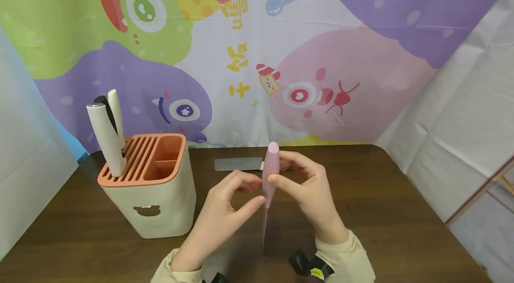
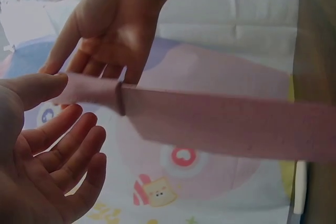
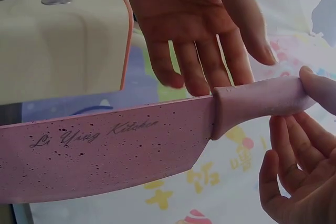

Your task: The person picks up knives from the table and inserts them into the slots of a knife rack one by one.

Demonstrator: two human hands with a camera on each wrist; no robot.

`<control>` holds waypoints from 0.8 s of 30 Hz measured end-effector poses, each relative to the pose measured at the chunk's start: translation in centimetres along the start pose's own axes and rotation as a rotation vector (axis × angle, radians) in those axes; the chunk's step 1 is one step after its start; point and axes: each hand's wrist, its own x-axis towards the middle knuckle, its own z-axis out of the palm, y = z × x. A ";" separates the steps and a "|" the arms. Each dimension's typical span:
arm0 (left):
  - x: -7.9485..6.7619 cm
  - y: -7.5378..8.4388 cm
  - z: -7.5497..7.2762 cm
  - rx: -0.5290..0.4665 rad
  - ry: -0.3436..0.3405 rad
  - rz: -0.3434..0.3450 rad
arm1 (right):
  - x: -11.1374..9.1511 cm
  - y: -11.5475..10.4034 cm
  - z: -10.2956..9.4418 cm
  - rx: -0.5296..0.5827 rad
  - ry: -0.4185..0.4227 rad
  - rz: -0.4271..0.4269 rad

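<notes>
A pink kitchen knife (image 1: 271, 171) is held upright in front of me, handle on top and blade pointing down. My right hand (image 1: 317, 189) pinches its handle between thumb and fingers, near the butt end in the right wrist view. My left hand (image 1: 229, 211) is beside the lower handle with loose, spread fingers; its fingertips come right up to the handle and its thumb stands off. In the right wrist view, the broad speckled blade (image 3: 105, 156) bears the words "Li Ying Kitchen". The left wrist view shows the blade's other, plain face (image 2: 226, 124).
On the left of the table (image 1: 361, 220) stands a cream knife block (image 1: 168, 207) with an orange slotted top, several slots and two square compartments. Two cream handles and a black one (image 1: 106, 111) rise from it. A grey-bladed knife (image 1: 238, 164) lies behind my hands, near a cartoon curtain.
</notes>
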 end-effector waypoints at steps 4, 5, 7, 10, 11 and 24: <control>-0.1 -0.2 0.5 -0.001 -0.006 0.001 | -0.2 0.0 0.2 -0.010 -0.013 0.004; -0.1 -0.2 0.5 -0.001 -0.006 0.003 | -0.2 0.0 0.2 -0.013 -0.014 0.006; -0.1 -0.2 0.6 -0.002 -0.008 0.011 | -0.2 0.0 0.3 -0.012 -0.020 0.006; 0.0 -0.2 0.7 0.000 0.000 0.042 | -0.2 0.0 0.5 -0.007 -0.024 -0.002; 0.1 -0.2 0.7 0.000 0.006 0.057 | -0.2 0.0 0.5 -0.003 -0.024 -0.005; 0.1 0.0 0.7 0.010 0.039 0.098 | -0.3 -0.1 0.6 0.027 -0.052 0.025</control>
